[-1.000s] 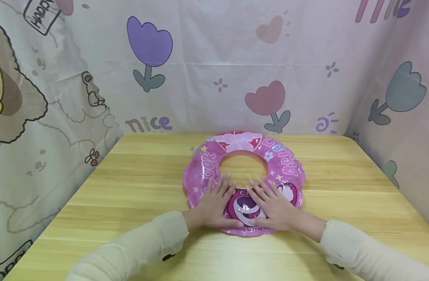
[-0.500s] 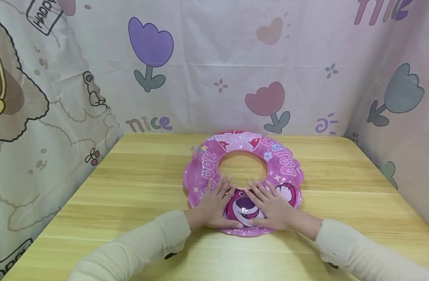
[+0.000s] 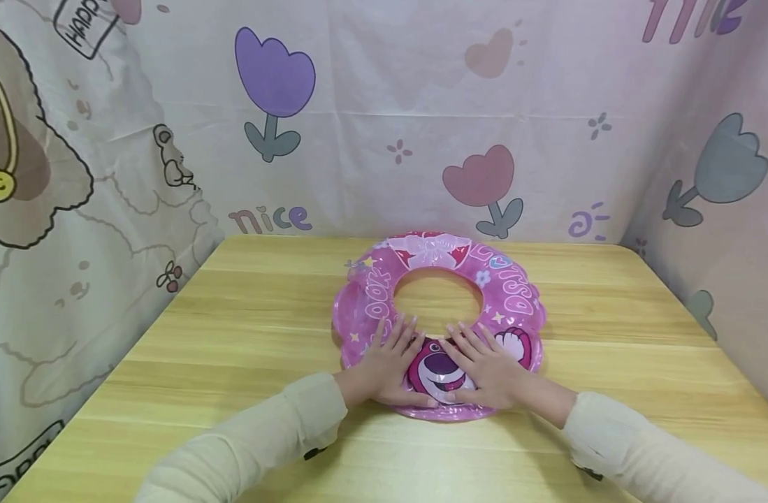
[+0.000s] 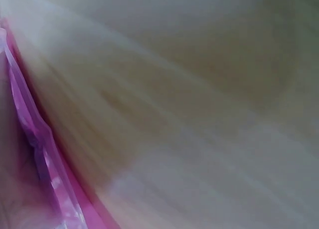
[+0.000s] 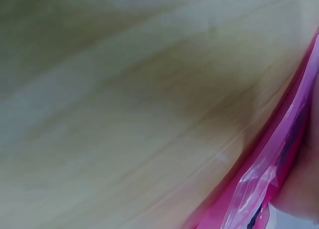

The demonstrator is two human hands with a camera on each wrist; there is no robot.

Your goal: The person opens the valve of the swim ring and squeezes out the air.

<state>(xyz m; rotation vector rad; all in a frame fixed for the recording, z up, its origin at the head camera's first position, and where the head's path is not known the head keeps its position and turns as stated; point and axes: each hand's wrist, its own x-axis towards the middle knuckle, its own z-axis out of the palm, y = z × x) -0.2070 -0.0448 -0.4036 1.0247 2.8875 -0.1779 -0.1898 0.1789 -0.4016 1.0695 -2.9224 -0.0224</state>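
Observation:
A pink inflatable swim ring (image 3: 516,279) with a scalloped edge lies flat on the wooden table, printed with a bear face, stars and lettering. On its near side my left hand (image 3: 393,367) rests with fingers spread, left of the bear face. My right hand (image 3: 490,370) lies mirrored on the right of that face, fingers straight and pointing at the centre hole. The two thumbs point toward each other near the ring's front edge. In the left wrist view the ring's pink seam (image 4: 37,124) runs down the left side; the right wrist view has its rim (image 5: 269,164) at the right.
The wooden table (image 3: 233,314) extends around the ring on all sides. Behind it hangs a printed cloth (image 3: 371,105) with tulips and lettering, and similar cloth stands at the left and right. A dark piece (image 3: 314,453) shows under the left sleeve cuff.
Both hands keep nearly the same place on the ring. The whole head view has shifted slightly.

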